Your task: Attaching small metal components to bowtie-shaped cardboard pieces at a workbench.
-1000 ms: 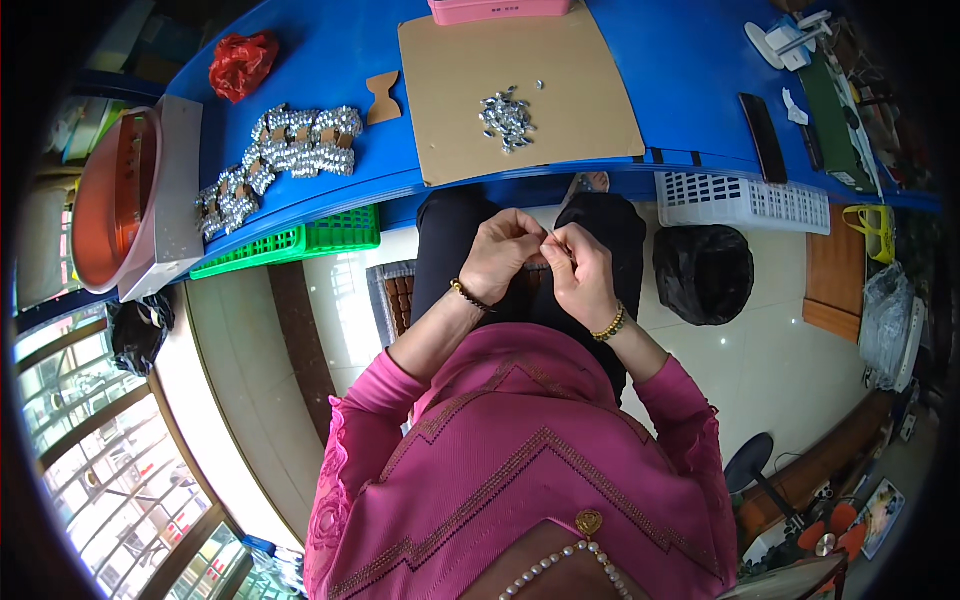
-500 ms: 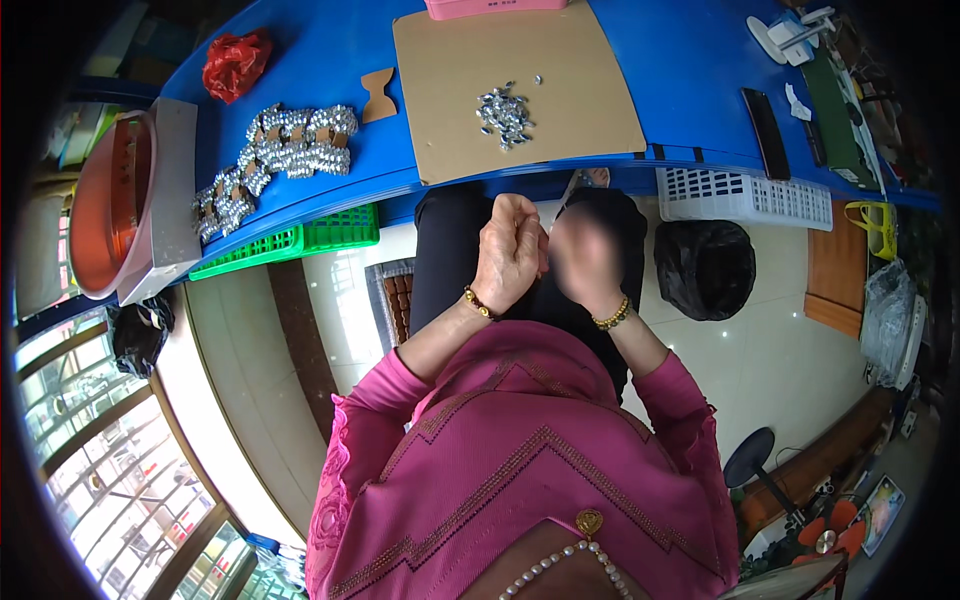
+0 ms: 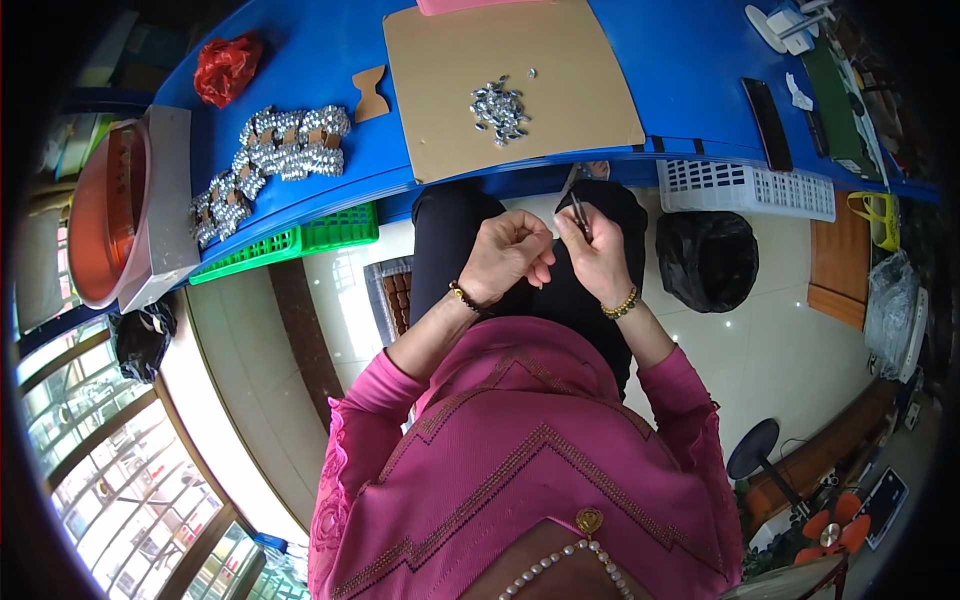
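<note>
Over my lap, my left hand [image 3: 508, 256] is closed in a pinch, thumb against fingers. Whatever it pinches is too small to make out. Close beside it on the right, my right hand [image 3: 600, 262] grips a slim dark metal tool [image 3: 579, 211] that points toward the table; its exact kind is unclear. Ahead on the blue table lies a brown cardboard sheet [image 3: 520, 50]. A loose pile of shiny silver, leaf-shaped beads [image 3: 499, 108] rests on it, with one bead [image 3: 532, 73] apart. Several silver bead strands wound on brown cards [image 3: 290, 140] lie left of the sheet.
A notched brown card [image 3: 370, 93] and a red plastic bag [image 3: 227, 70] lie at the left; a phone [image 3: 766, 124] lies at the right. Below the table edge are a green basket [image 3: 335, 235], a white basket [image 3: 745, 190] and a black-lined bin [image 3: 706, 262].
My left hand has turned and dropped slightly, its fingers now curled toward my right hand. My right hand, blurred before, now clearly shows the dark tool. The view has shifted a little.
</note>
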